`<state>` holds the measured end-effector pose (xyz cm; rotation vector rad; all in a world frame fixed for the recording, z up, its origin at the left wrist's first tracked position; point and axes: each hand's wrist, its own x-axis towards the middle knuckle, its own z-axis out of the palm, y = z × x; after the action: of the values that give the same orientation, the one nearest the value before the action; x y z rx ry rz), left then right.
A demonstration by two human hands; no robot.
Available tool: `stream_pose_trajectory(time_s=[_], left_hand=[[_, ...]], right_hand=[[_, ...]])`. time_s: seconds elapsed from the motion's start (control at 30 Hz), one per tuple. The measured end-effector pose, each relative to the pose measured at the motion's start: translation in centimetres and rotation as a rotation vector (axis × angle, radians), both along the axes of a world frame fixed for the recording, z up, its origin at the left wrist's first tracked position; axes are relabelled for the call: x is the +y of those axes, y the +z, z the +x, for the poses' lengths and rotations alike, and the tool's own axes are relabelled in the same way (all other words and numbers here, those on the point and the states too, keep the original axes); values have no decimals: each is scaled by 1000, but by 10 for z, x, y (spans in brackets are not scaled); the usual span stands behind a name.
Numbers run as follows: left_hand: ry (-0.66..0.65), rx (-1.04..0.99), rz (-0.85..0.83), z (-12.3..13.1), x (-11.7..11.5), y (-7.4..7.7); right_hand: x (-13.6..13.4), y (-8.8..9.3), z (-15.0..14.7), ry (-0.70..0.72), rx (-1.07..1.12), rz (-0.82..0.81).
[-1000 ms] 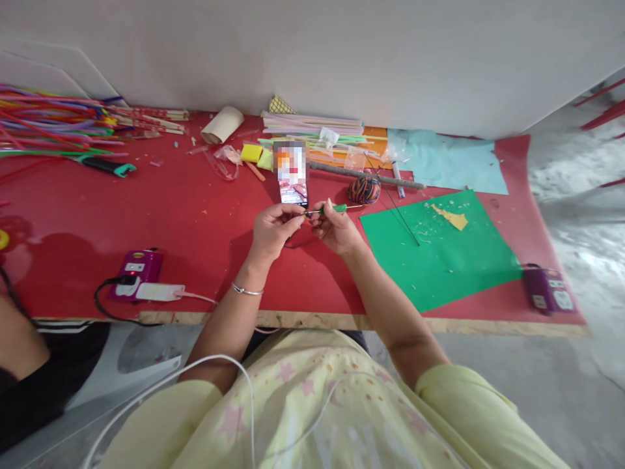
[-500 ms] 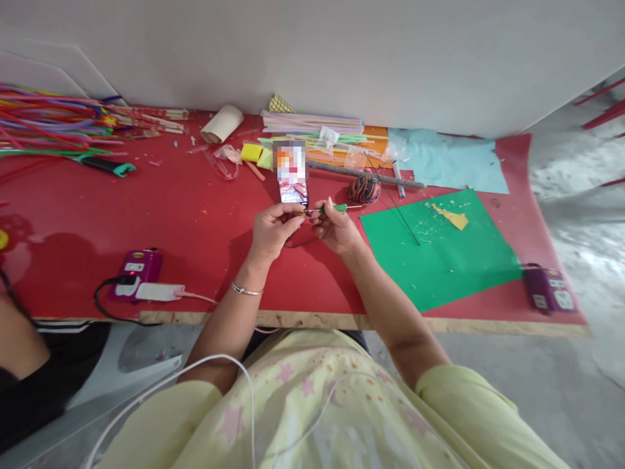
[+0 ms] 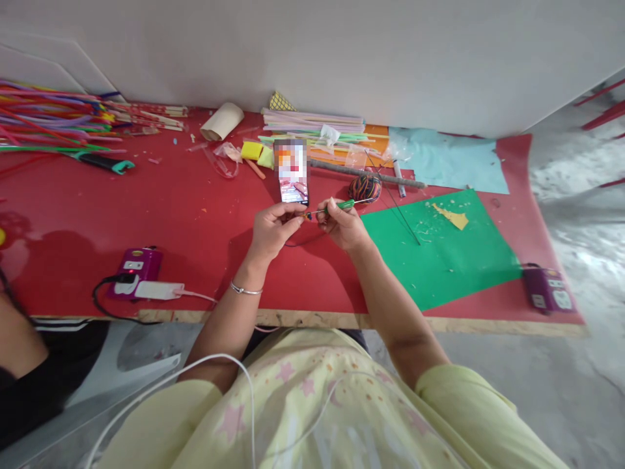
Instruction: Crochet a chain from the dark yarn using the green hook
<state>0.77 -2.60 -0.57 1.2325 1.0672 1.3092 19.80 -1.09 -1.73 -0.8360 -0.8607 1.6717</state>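
Note:
My left hand point(image 3: 272, 229) is closed in a pinch on a small bit of multicoloured yarn point(image 3: 308, 215). Opposite it, my right hand point(image 3: 342, 228) grips a crochet hook by its green handle point(image 3: 346, 204), the thin metal shaft pointing left at the yarn. Whether the hook's tip sits inside a loop is too small to tell. A strand of yarn hangs in a curve below the two hands. Just beyond the right hand rests a ball of multicoloured yarn point(image 3: 365, 188). A lit phone point(image 3: 294, 194) stands right behind the left fingertips.
Colourful pipe cleaners point(image 3: 53, 124) pile up at the far left, near a cardboard tube point(image 3: 222, 122). A green sheet point(image 3: 439, 260) with scraps lies to the right. Purple power sockets point(image 3: 146, 266) sit near the front edge. A neighbour's arm point(image 3: 19, 332) shows at left.
My right hand has shifted slightly right with the crochet hook, widening the gap between the hands. The left hand has stayed almost still, pinching the yarn.

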Motion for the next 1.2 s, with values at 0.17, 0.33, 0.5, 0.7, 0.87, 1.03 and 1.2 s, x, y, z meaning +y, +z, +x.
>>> stream_pose_trajectory(time_s=[0.17,0.33,0.5,0.7,0.87,1.03,1.2], left_hand=[[1,5,18,0,0,2],[35,91,41,0,0,3],[62,175,84,-1,3,-2],[82,219,84,-3,4,-6],[105,245,96,-3,5,-7],[127,263,103,-4,6,-11],[155,321,140,-4,5,-8]], right_hand=[[0,-1,1,-16,-38,17],[0,-3,0,-59,-92,75],[-1,-1,0,-118,-215,204],[-4,3,0,-151,-358,271],[-6,6,-1,-161,-421,323],[-9,11,-3,-173,-476,413],[-11,15,-5,-202,-541,469]])
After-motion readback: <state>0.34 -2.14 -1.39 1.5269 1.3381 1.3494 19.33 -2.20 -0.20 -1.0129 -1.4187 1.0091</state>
